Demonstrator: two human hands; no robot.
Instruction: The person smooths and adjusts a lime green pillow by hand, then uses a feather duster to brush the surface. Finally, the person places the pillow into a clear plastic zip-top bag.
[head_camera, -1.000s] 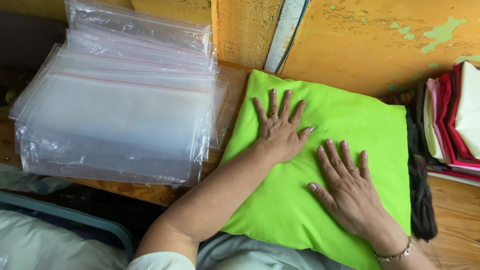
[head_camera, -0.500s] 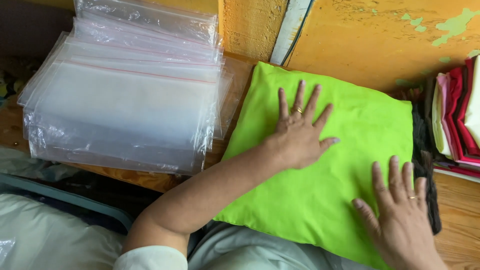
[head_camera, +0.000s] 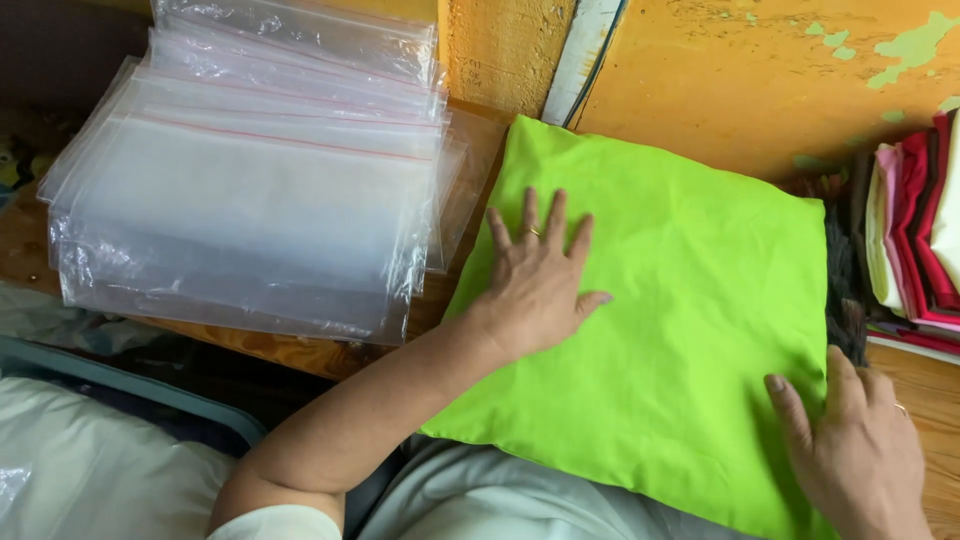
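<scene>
Lime-green folded cloth (head_camera: 690, 330) lies on the counter (head_camera: 300, 350); left hand (head_camera: 535, 285) presses flat, fingers (head_camera: 528, 215) spread, while right hand (head_camera: 860, 455), fingers loosely spread, rests at its right edge beside clear plastic bags (head_camera: 250, 190).

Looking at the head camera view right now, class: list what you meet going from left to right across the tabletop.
Stack of clear plastic zip bags → left hand flat on the bright green folded cloth → right hand at the cloth's right edge → pile of folded red, pink and cream fabrics.
</scene>
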